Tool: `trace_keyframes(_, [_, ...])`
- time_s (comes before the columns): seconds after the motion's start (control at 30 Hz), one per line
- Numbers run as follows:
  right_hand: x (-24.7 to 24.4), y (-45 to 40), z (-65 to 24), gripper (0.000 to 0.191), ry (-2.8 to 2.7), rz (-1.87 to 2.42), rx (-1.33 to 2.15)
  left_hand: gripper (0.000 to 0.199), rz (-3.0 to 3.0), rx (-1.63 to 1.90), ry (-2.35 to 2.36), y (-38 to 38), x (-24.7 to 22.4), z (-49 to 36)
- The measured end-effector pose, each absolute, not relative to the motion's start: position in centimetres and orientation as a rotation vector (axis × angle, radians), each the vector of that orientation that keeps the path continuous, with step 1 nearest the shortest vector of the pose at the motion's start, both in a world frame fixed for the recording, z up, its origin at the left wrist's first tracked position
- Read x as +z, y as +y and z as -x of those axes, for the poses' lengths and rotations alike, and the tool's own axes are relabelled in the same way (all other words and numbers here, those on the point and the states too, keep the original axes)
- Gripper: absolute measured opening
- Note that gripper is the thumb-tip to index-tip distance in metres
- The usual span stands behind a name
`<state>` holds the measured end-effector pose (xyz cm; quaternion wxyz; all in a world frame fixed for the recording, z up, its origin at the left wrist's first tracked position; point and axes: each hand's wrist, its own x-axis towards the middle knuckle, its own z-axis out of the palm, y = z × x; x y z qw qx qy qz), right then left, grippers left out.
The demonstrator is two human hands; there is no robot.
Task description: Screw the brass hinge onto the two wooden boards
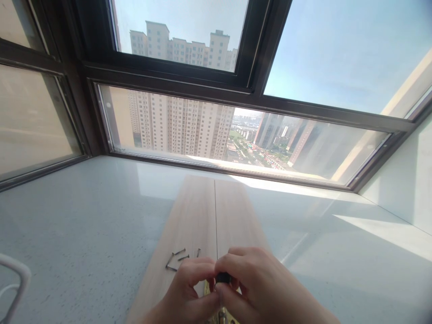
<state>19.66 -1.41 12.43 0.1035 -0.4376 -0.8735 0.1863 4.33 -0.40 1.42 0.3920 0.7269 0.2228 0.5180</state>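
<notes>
Low in the head view, my right hand [258, 285] is closed, its thumb and fingers round a small black cylindrical piece [222, 278]. What hangs below that piece is hidden by the fingers. Close against it, my left hand [192, 290] is curled with thumb and forefinger drawn together; anything in its pinch is hidden. Beneath both hands, part of a brass-coloured hinge [222, 316] shows on two pale wooden boards [192, 207] lying side by side with a thin seam between them. Several dark screws [170, 260] lie loose on the left board, just beyond my left hand.
The boards rest on a speckled white sill [101, 234]. Dark window frames [168, 83] rise behind, with tall buildings outside. A white curved bar [20, 270] stands at the lower left edge. A white wall [398, 180] bounds the right side.
</notes>
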Motion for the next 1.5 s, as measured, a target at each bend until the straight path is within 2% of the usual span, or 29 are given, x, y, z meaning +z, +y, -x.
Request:
trace_keyframes(0.1, [12.4, -1.5, -19.8, 0.006, -2.568, 1.299, 0.564, 0.007, -1.941, 1.476, 0.619, -0.2, 0.5, -3.9])
trace_keyframes(0.17, [12.5, -1.5, -19.9, 0.007, -2.556, 1.305, 0.549, 0.032, -2.037, 1.611, 0.636, -0.1, 0.1, -3.5])
trace_keyframes(0.2, [12.5, -1.6, -19.9, 0.007, -2.547, 1.309, 0.543, 0.039, -2.109, 1.57, 0.644, 0.0, 0.0, -3.3])
trace_keyframes(0.33, [12.7, -1.5, -19.9, 0.013, -2.535, 1.299, 0.587, 0.029, -2.38, 1.182, 0.813, 0.2, 0.1, -2.9])
trace_keyframes(0.43, [12.7, -1.4, -19.9, 0.017, -2.527, 1.282, 0.598, 0.031, -2.422, 1.036, 0.889, 0.2, 0.4, -2.9])
trace_keyframes(0.63, [12.7, -1.4, -19.9, 0.016, -2.489, 1.256, 0.62, 0.033, -2.414, 1.039, 0.818, 0.1, 0.4, -2.9])
trace_keyframes(0.8, [12.7, -1.4, -19.9, 0.013, -2.516, 1.26, 0.601, 0.017, -2.355, 1.128, 0.804, 0.4, -0.5, -2.8])
trace_keyframes(0.93, [12.8, -1.5, -19.9, 0.011, -2.54, 1.277, 0.584, 0.016, -2.298, 1.009, 0.814, 0.7, -0.9, -2.8])
trace_keyframes(1.07, [13.0, -1.5, -19.9, 0.01, -2.551, 1.283, 0.585, 0.012, -2.217, 1.041, 0.815, 0.8, -1.1, -3.0])
trace_keyframes(1.5, [12.5, -1.4, -20.0, 0.012, -2.53, 1.253, 0.568, 0.02, -2.165, 0.968, 0.741, 0.8, -0.6, -2.8])
